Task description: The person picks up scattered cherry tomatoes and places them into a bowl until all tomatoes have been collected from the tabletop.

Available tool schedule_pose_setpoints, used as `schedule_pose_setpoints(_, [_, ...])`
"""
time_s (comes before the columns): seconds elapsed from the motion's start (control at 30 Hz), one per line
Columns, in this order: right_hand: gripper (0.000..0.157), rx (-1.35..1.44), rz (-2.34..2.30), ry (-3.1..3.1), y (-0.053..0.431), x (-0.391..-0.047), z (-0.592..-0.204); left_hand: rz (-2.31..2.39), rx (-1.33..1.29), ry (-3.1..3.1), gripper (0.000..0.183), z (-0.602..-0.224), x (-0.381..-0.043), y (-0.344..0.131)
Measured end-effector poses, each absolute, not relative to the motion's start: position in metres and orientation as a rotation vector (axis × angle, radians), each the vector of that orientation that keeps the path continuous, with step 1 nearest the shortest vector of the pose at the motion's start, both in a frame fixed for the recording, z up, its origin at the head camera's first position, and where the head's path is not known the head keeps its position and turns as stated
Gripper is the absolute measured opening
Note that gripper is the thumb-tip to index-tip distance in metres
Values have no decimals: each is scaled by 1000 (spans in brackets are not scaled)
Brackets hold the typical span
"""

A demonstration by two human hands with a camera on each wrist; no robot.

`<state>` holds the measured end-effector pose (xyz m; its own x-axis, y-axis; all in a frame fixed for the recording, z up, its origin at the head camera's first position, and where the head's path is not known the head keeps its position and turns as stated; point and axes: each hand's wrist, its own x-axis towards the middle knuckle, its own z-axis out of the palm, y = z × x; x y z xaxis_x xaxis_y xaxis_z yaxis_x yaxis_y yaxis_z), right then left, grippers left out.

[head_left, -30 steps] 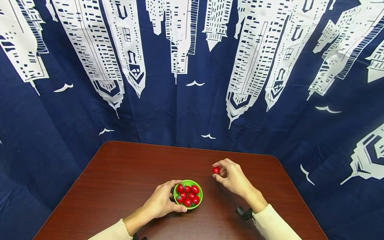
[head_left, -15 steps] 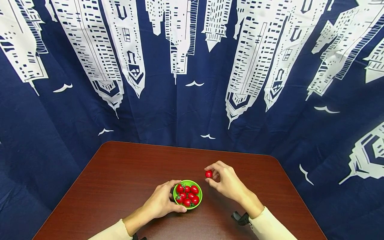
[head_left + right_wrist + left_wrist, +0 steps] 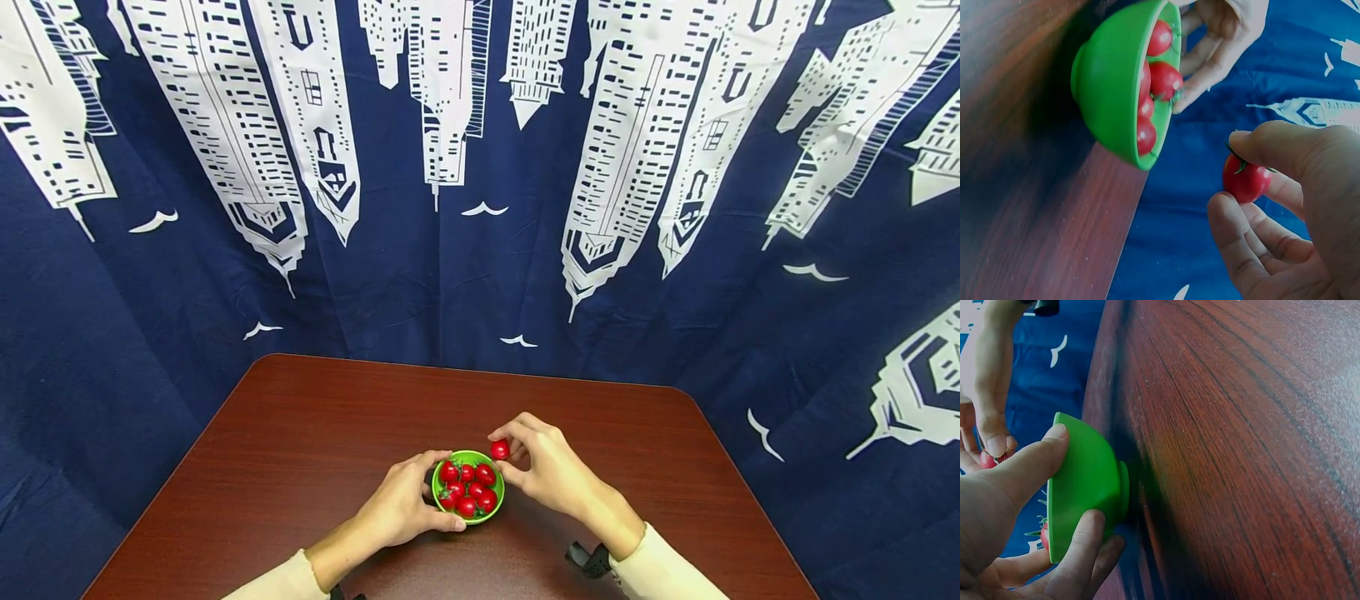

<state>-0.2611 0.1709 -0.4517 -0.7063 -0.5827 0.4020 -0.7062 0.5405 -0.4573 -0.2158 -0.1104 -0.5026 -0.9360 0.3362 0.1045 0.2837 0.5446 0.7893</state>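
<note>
A green bowl (image 3: 1107, 81) holds several red cherry tomatoes (image 3: 485, 475) with green stalks. My left hand (image 3: 401, 504) grips the bowl from its left side, the thumb near the front rim and the fingers round the far side; in the left wrist view the fingers lie along the bowl's wall (image 3: 1088, 481). My right hand (image 3: 551, 475) pinches one cherry tomato (image 3: 1247, 180) between thumb and fingertips. This tomato is just beyond the bowl's upper right rim, above the table. Part of the bowl's left side is hidden by my left hand.
Both hands are over a brown wooden table (image 3: 337, 417) with rounded far corners. Behind its far edge hangs a dark blue curtain (image 3: 405, 283) with white upside-down buildings and birds. A black strap (image 3: 588, 560) sits at the right wrist.
My right hand has moved left and nearer, carrying the pinched cherry tomato from right of the bowl to its rim. My left hand and the bowl have stayed nearly still.
</note>
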Motion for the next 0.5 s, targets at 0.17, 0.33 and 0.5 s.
schedule_pose_setpoints(0.17, [35, 1128, 907, -2588, 163, -256, -454, 1373, 551, 2697, 100, -503, -216, -111])
schedule_pose_setpoints(0.33, [33, 1160, 919, -2602, 156, -252, -457, 1393, 553, 2674, 100, -502, -216, -112])
schedule_pose_setpoints(0.5, [32, 1180, 910, -2611, 150, -249, -460, 1408, 551, 2658, 100, -501, -216, -111])
